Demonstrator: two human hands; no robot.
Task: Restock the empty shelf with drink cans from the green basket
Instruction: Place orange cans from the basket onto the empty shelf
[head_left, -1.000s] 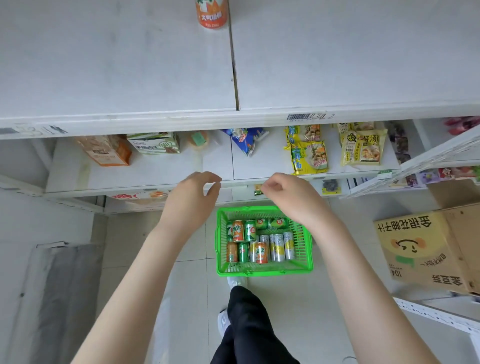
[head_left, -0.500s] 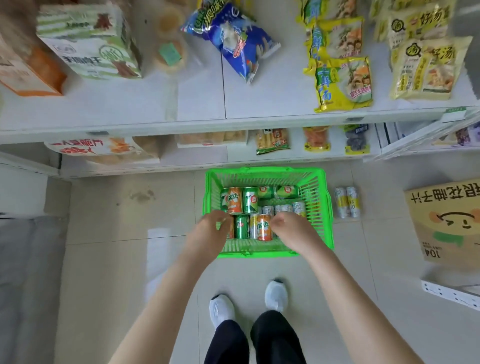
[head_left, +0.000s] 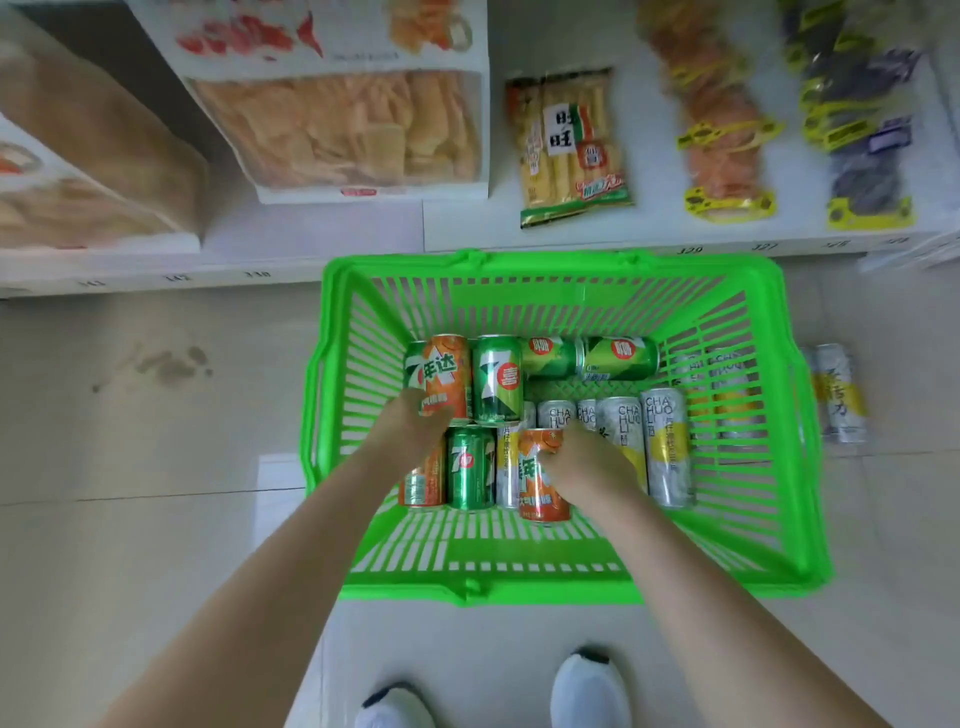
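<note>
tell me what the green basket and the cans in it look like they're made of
Green basket: looks like moulded plastic, glossy, with slotted walls and floor. Silver cans: probably thin metal, given the shiny silver bodies with printed labels, though the look alone can't confirm it.

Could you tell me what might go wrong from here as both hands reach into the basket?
The cans lie packed side by side, so lifting the orange can under the right hand could roll its neighbours. The left hand covers another orange can; its grip is hidden and may slip. The cans on the floor beside the basket could be kicked.
</note>
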